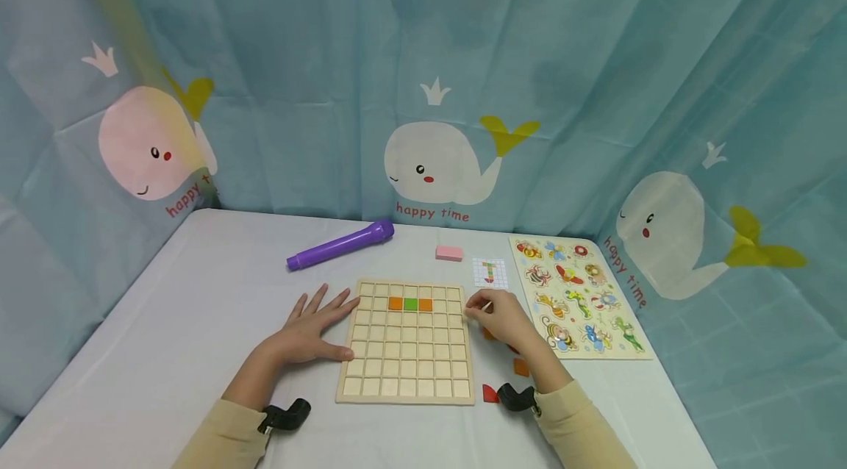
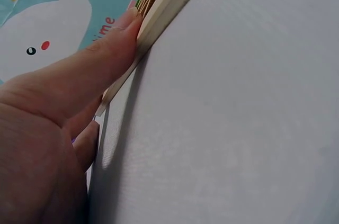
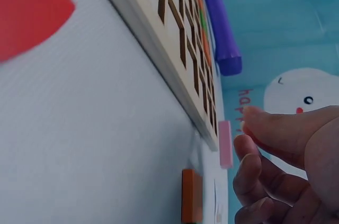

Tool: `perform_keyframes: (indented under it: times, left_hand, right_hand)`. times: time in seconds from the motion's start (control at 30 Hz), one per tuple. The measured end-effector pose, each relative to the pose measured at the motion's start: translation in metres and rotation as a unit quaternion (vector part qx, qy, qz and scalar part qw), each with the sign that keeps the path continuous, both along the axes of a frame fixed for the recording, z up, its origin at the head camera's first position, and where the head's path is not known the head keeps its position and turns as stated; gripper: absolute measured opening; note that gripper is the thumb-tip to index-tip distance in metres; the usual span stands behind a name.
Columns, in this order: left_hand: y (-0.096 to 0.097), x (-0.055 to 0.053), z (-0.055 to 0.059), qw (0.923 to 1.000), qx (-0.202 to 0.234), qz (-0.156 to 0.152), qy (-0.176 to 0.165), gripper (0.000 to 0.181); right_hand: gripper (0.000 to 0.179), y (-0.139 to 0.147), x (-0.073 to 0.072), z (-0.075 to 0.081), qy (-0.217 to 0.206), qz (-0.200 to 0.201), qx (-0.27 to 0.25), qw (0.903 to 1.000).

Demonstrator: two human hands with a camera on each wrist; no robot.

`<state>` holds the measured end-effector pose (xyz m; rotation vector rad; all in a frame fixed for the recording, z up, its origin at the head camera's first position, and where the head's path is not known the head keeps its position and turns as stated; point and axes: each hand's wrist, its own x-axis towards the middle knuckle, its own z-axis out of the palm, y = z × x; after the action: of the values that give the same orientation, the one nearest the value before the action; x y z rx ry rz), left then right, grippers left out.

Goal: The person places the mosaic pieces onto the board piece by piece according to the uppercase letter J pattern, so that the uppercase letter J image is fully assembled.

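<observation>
A wooden grid board (image 1: pixel 409 404) lies on the table with an orange tile (image 1: pixel 395 304), a green tile (image 1: pixel 410 304) and another orange tile (image 1: pixel 426 305) side by side in its second row from the back. My left hand (image 1: pixel 306 331) is spread at the board's left side, its thumb on the edge. Off the right edge is my right hand (image 1: pixel 496 313), thumb and fingertips bent close together; no piece shows between them in the right wrist view. Loose by that arm are a red curved piece (image 1: pixel 490 393) and an orange tile (image 1: pixel 521 367), with others partly hidden under the hand.
Behind the board lie a purple microphone-shaped toy (image 1: pixel 340 245) and a pink block (image 1: pixel 449 253). A small pattern card (image 1: pixel 490 273) sits at the back right, beside an insect puzzle board (image 1: pixel 576 300). A whale-print curtain (image 1: pixel 298 145) borders the table.
</observation>
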<state>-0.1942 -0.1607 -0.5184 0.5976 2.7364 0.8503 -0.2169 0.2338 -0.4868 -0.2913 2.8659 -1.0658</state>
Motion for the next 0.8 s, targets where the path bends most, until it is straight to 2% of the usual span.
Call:
perform_keyframes:
  times: [0.27, 0.63, 0.8]
  left_hand:
    - [-0.002, -0.001, -0.004, 1.0, 0.0, -0.001, -0.004, 0.105]
    - [-0.001, -0.001, -0.003, 1.0, -0.004, -0.001, -0.006, 0.105]
    - [-0.001, -0.001, -0.003, 1.0, -0.006, 0.003, -0.007, 0.106]
  right_hand:
    - [0.006, 0.02, 0.007, -0.004, -0.026, -0.022, 0.001, 0.9994]
    - [0.021, 0.041, 0.014, 0.0, -0.07, -0.026, 0.018, 0.9971]
    - [0.022, 0.044, 0.015, 0.0, -0.08, -0.017, 0.031, 0.9962]
